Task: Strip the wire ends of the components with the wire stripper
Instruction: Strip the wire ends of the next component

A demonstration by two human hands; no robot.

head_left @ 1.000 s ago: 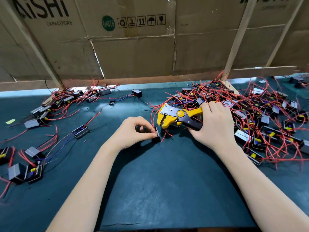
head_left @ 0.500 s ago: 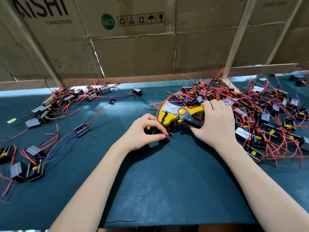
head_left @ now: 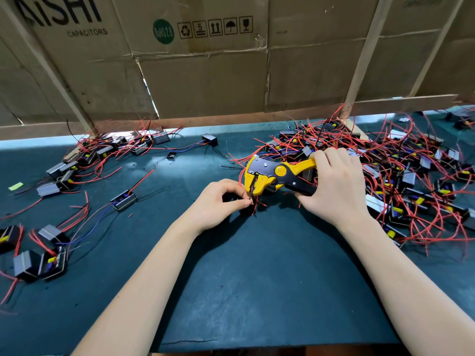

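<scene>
My right hand grips the handles of a yellow and black wire stripper, its jaws pointing left and down. My left hand pinches a small black component on the dark mat, just below the jaws. Thin red wires rise from that component into the jaws. My fingers hide most of the component.
A big tangle of black components with red wires lies right of my right hand. Looser components with red, blue and black wires are scattered at the left. A cardboard wall with wooden slats closes the back of the dark mat.
My left hand has carried the component to the right, up to the stripper's jaws. The stripper has tilted slightly so its jaws meet the red wires.
</scene>
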